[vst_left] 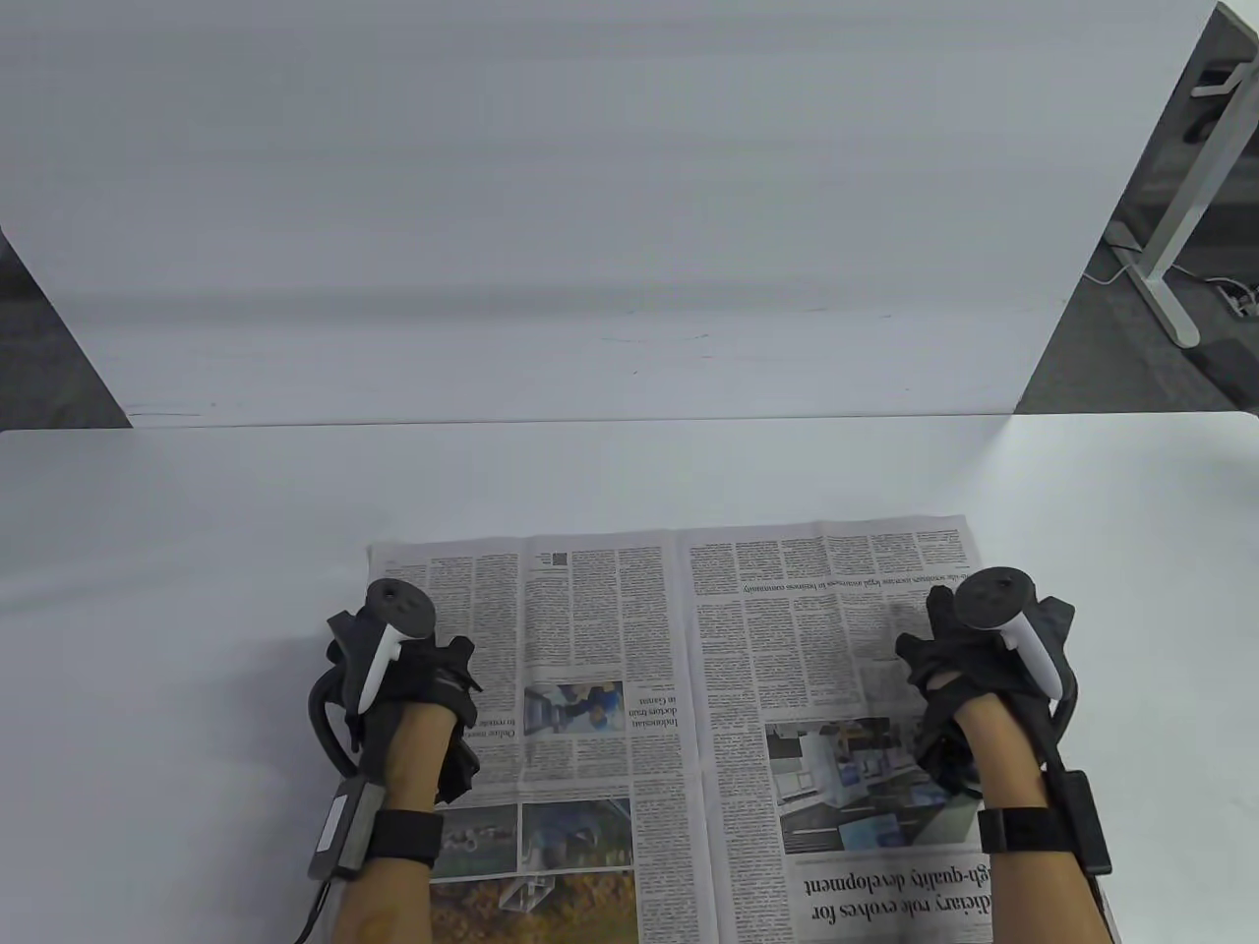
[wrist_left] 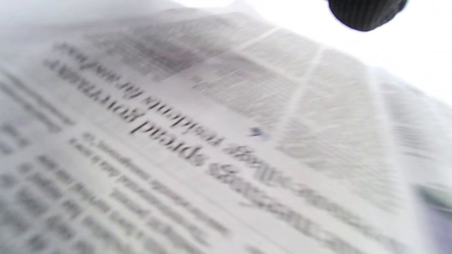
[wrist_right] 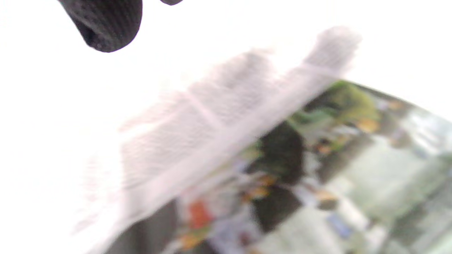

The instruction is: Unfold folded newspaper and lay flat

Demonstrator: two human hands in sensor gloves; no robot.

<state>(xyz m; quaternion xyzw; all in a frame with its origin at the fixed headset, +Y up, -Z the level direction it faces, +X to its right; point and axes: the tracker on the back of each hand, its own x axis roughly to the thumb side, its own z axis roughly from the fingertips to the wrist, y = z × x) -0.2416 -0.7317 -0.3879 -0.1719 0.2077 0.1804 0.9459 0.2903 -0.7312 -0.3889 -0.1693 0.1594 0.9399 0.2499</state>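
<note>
Well, the newspaper (vst_left: 689, 728) looks opened out on the white table (vst_left: 197, 610), right at the near edge, with its centre crease running down the middle and both pages spread to either side, so most of the job looks done. Starting on the left: the left hand (vst_left: 403, 678) sits over the left page near its outer edge, glove and tracker on top, and from above I cannot tell whether the fingers press flat or pinch the paper. Across the crease, the right hand (vst_left: 969, 669) is over the right page, fingers spread forward onto the print; they look loosely extended, but the tracker hides enough that I cannot say if anything is gripped. What seems left is smoothing: the sheet's lower part runs out of the picture, so whether it lies fully flat there is not shown. Now the wrist cameras add something the overhead misses: the left one shows blurred headline print close below and a single dark fingertip (wrist_left: 365, 14) at the top edge, seemingly clear of the page; the right one shows a blurred colour photo on the page and one fingertip (wrist_right: 106, 24) hanging at the top.
</note>
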